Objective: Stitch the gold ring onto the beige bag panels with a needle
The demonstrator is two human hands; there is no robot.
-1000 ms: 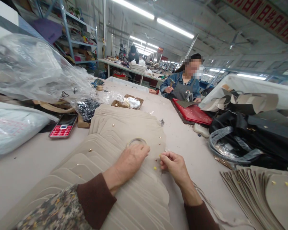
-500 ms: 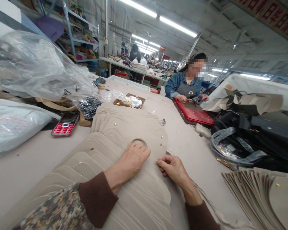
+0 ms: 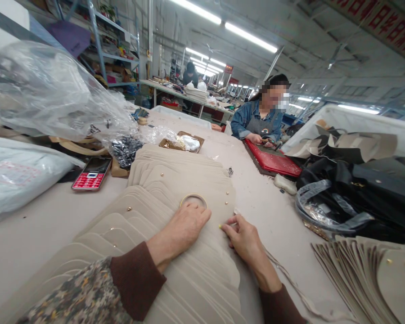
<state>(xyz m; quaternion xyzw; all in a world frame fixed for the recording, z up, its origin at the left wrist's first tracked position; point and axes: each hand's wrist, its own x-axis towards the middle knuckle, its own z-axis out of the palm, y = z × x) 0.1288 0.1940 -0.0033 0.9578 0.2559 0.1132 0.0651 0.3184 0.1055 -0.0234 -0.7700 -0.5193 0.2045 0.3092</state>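
Overlapping beige bag panels (image 3: 185,175), several of them dotted with small gold studs, fan across the table in front of me. My left hand (image 3: 182,229) rests on them, its fingers curled over the near rim of a ring-shaped roll of tape (image 3: 193,198). At the right edge of the pile is my right hand (image 3: 243,236), fingers bent in, with the thumb tip at a small yellow-gold spot, seemingly a stud (image 3: 220,226). Whatever lies between those fingers is hidden. A small pale bit shows just behind the index finger.
A red keypad phone (image 3: 91,174) and plastic bags (image 3: 47,94) lie left. Beyond the panels is a small open box (image 3: 195,143). At right are black bags (image 3: 354,189) and more studded panels (image 3: 367,270). Across the table, a co-worker (image 3: 261,117) works over a red board (image 3: 273,157).
My right index finger has lifted slightly away from the thumb, and the wrist has shifted a little. My left hand has barely moved. The co-worker's hands have come closer together.
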